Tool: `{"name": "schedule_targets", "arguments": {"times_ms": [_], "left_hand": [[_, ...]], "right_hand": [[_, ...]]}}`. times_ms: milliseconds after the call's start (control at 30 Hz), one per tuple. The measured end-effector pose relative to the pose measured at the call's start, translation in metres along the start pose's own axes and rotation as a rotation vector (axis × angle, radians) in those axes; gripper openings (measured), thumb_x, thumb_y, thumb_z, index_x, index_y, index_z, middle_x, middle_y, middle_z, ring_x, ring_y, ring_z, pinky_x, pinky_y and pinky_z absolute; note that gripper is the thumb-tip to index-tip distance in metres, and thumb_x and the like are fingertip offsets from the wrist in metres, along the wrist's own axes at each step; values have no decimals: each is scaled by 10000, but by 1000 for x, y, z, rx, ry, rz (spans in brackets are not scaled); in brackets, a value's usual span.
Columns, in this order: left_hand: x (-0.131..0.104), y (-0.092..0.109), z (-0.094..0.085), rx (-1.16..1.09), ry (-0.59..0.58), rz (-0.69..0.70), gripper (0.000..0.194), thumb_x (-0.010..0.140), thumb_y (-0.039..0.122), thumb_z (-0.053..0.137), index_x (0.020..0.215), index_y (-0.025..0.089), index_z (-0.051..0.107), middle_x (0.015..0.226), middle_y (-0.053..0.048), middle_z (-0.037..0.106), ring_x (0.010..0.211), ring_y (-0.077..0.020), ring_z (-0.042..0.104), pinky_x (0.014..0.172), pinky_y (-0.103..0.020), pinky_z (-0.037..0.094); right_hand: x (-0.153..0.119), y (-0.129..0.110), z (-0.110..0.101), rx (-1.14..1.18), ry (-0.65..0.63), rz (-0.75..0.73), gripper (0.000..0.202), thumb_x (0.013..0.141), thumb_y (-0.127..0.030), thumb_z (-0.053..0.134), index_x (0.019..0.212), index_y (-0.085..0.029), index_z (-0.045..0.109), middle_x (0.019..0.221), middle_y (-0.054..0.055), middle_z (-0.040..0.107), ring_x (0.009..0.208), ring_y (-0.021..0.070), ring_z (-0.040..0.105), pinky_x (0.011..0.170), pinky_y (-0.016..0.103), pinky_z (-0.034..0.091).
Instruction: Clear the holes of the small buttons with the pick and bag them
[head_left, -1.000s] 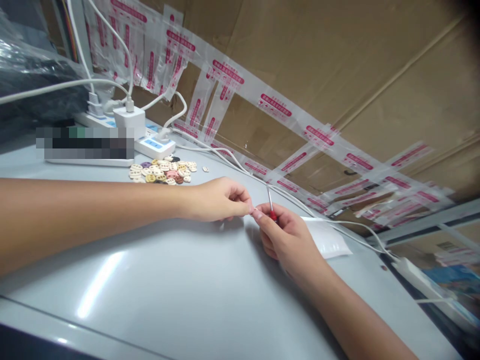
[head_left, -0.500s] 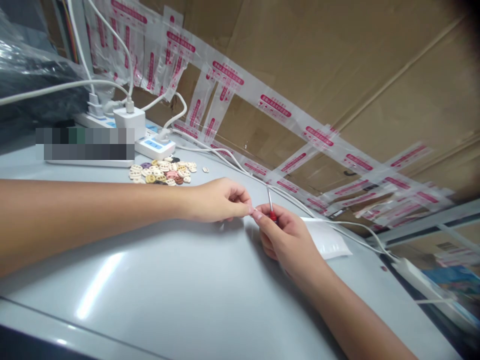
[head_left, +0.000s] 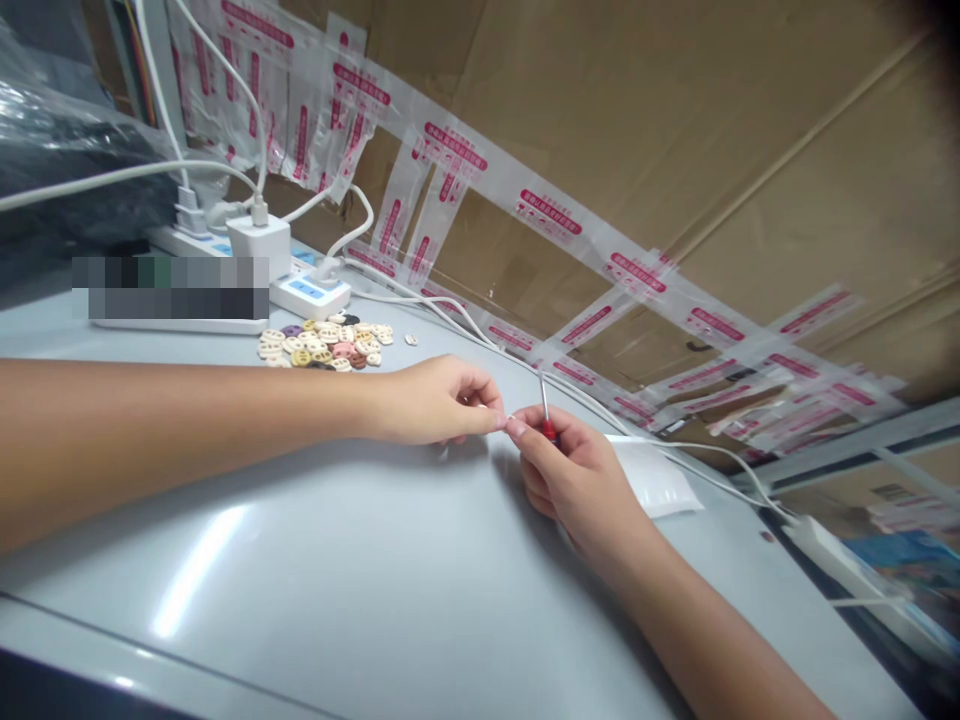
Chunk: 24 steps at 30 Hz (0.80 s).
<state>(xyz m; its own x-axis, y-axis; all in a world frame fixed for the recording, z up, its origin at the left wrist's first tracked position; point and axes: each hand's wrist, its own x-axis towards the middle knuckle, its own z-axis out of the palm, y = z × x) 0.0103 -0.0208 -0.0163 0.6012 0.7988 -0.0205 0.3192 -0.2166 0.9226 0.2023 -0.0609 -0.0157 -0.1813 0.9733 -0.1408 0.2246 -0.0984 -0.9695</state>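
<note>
Two hands met near table (head_left: 360, 560) centre. At 10 o'clock, far left: power strip (head_left: 300, 285) with white charger (head_left: 259, 240) plugged in, cables trailing right. Just below it, a loose pile of small buttons (head_left: 326, 343), cream, pink and dark, well apart from the hands. Left hand (head_left: 431, 400) came in from 9 o'clock, forearm flat on the table, thumb and forefinger pinched on a tiny white piece (head_left: 511, 418), too small to identify. Right hand (head_left: 577, 475) came from 5 o'clock, fingers curled round a red-handled tool (head_left: 546, 412), metal shaft pointing up toward 12; its forefinger tip touched the same white piece. Small white bag (head_left: 652, 478) lay just beside the right hand at 3 o'clock, white cable (head_left: 712, 470) running past it toward 4.

Step in hand, judged: fine fitting of the tiny piece between both fingertips, tool parked in the palm. Next move likely called for a steady pinch and turning the tool tip down without dropping the piece.
</note>
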Motion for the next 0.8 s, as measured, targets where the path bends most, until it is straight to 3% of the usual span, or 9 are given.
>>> {"name": "schedule_targets", "arguments": {"times_ms": [533,700,800], "left_hand": [[1,-1,2,-42,35,37,227,853,410,614,890,186,614,649,52,548,568,-99,537,545,-231,418],[4,-4,2,-113,39,43,254,814,347,672,1001,185,613,758,26,623,616,-104,558,564,-233,430],[5,-5,2,-98,58,47,253,778,342,711,958,180,637,770,17,644,628,-105,559,576,-234,426]], "right_hand": [[-1,1,0,-9,42,-12,361,774,-514,739,782,-216,536,470,-115,282,395,45,185,368,187,141],[0,0,0,26,72,-15,350,775,-502,743,796,-218,540,472,-117,280,386,42,193,362,179,147],[1,-1,-1,29,98,-27,346,765,-488,754,800,-217,542,471,-117,293,381,40,201,359,177,153]]}}
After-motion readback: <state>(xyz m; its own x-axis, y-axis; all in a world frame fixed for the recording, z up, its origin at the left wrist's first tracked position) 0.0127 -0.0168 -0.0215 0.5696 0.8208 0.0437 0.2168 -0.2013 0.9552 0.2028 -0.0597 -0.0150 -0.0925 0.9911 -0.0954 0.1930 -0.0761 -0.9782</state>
